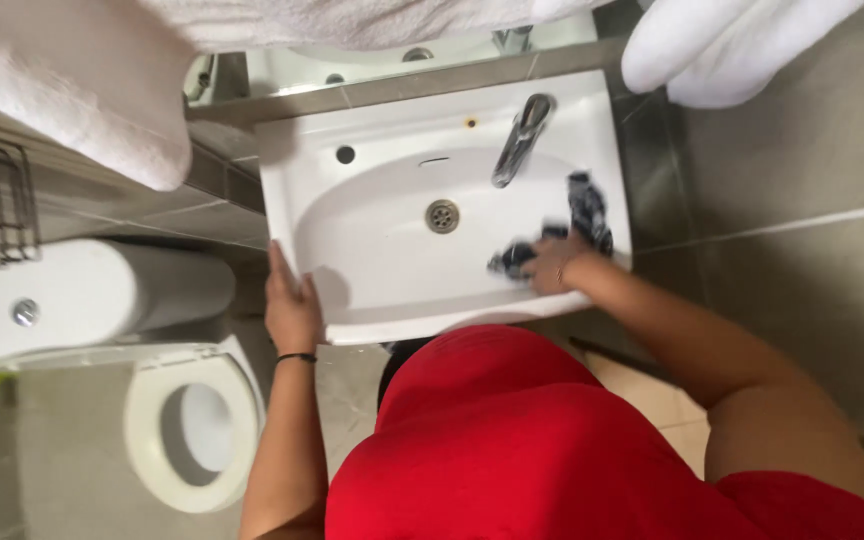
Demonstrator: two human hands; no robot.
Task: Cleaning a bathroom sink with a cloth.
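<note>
Pressing a dark cloth [552, 238] against the inner right wall of the white sink [372, 250], the right hand [555, 266] has its grip bunched around the fabric, fingers curled on it; the cloth is blurred, and part of it trails up over the sink's right rim just beyond the fingertips. The left hand [292, 308] rests on the sink's front left edge, its grip spread flat with fingers extended along the rim, holding nothing; a thin dark band circles that wrist. A chrome tap [522, 138] stands above the cloth, and the drain [442, 215] lies left of it. A toilet [192, 425] sits below left, and white towels [82, 90] hang overhead.
</note>
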